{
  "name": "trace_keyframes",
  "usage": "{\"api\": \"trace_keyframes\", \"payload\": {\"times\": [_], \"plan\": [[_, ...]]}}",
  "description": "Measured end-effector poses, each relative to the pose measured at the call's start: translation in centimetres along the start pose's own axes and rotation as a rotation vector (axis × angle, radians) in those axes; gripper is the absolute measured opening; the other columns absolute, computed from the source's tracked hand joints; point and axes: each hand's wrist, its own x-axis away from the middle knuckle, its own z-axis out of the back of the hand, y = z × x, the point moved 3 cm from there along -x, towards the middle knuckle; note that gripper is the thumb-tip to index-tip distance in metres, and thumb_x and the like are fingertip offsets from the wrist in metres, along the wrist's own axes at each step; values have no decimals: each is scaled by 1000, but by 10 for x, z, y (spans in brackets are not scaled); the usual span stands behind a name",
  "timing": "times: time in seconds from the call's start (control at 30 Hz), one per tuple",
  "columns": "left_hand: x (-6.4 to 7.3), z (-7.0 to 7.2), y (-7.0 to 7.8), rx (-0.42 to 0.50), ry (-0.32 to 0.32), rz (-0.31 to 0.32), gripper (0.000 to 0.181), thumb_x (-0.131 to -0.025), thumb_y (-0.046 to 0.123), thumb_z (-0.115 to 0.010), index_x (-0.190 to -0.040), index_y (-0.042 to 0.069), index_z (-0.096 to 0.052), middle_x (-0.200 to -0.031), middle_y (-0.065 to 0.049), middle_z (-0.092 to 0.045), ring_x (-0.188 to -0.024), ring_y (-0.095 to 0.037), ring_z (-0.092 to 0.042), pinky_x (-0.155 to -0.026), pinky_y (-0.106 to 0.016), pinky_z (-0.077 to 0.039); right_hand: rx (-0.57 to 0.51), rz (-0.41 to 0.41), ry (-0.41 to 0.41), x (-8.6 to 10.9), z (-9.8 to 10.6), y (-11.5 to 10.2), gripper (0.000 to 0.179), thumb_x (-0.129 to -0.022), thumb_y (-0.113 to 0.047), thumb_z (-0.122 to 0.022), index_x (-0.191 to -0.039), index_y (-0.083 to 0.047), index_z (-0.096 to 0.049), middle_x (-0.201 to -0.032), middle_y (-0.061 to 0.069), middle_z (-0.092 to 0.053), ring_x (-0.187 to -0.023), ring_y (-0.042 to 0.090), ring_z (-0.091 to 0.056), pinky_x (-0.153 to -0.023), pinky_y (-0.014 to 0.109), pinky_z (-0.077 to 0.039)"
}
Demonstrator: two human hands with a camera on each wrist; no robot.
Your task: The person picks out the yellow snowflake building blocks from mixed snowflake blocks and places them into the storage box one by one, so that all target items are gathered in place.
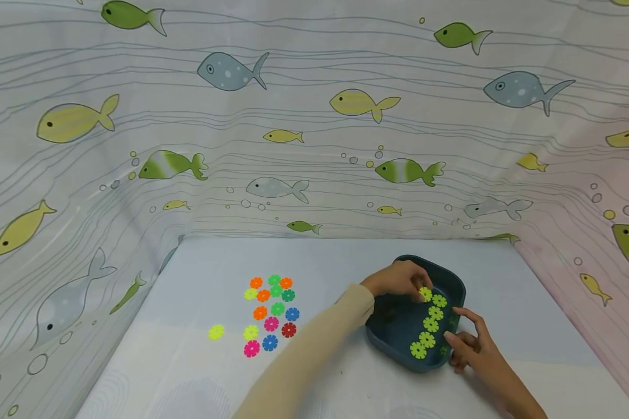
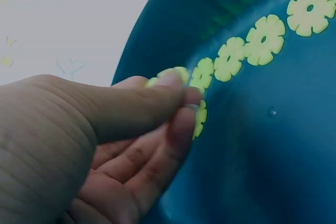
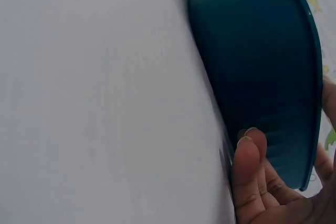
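A dark teal plastic basin (image 1: 390,323) stands on the right part of the table. Inside it, several yellow-green snowflake discs (image 1: 431,324) form a curved row along the right side. My left hand (image 1: 398,279) reaches over the basin and pinches a yellow-green snowflake disc (image 1: 425,294) at the row's far end. In the left wrist view, thumb and fingertips partly cover this disc (image 2: 181,72). My right hand (image 1: 474,346) holds the basin's right side, with fingers at the rim. Seen from the right wrist, bent fingers (image 3: 245,163) rest against the outer wall (image 3: 257,66).
Left of the basin, several loose snowflake discs in orange, green, pink (image 1: 251,348), blue (image 1: 269,343), red (image 1: 289,330) and yellow lie on the white table (image 1: 188,378). One yellow disc (image 1: 216,332) sits apart. A fish-patterned curtain (image 1: 314,163) encloses the back and sides.
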Motion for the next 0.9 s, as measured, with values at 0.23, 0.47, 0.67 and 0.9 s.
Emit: {"api": "trace_keyframes", "payload": {"times": [0.23, 0.47, 0.67, 0.9], "plan": [[-4, -6, -2, -89, -53, 56, 31, -85, 4, -84, -114, 12, -76, -89, 6, -69, -77, -5, -66, -70, -16, -52, -4, -36, 2, -3, 0, 2, 67, -105, -37, -61, -153, -35, -15, -98, 17, -64, -77, 31, -66, -67, 39, -58], [-5, -11, -4, -154, -48, 85, 29, -85, 4, -84, -111, 13, -77, -89, 6, -67, -77, -4, -63, -67, -16, -51, -7, -2, -3, -2, -1, 2, 68, -105, -34, -61, -155, -30, -15, -96, 19, -65, -77, 32, -66, -66, 40, -59], [-7, -16, -6, -207, -44, 104, 29, -86, 7, -84, -113, 16, -77, -85, 7, -67, -72, -4, -63, -64, -17, -50, -5, 3, 4, -3, 0, 3, 68, -105, -33, -61, -155, -30, -16, -96, 18, -65, -75, 31, -66, -65, 40, -59], [-12, -20, -8, -292, -39, 94, 30, -87, 13, -85, -115, 19, -76, -89, 10, -65, -75, -3, -60, -63, -16, -49, -12, 8, -12, -2, 1, 2, 67, -106, -31, -60, -155, -30, -14, -96, 17, -64, -75, 31, -65, -64, 39, -58]]}}
